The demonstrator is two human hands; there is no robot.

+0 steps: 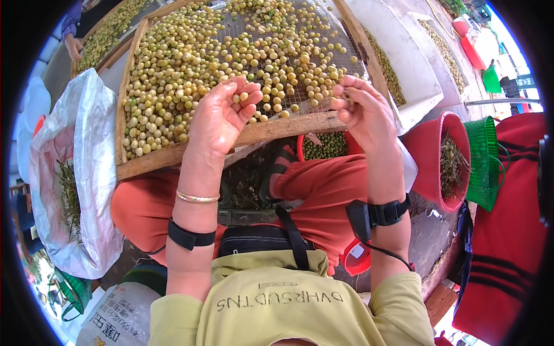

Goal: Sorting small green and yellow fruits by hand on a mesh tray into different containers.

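In front of me a wood-framed wire-mesh screen (259,133) carries many small round yellow-green fruits (173,73). Above its near edge, my left hand (218,114) is turned palm up with curled fingers. A pale yellow fruit (243,96) rests against those fingers, and another is partly hidden beside it. My right hand (368,110) is over the screen's near right corner. Its thumb and fingers pinch a small brownish piece (347,94), too small to identify. Patches of bare mesh show between the fruits toward the right side.
Below the screen sits a red container (300,147) of greener fruits. A white woven sack (93,173) with stems stands left; a red bucket (415,155) of stems and a green basket (482,160) stand right. Another person's hand (73,46) is by a second fruit tray at upper left.
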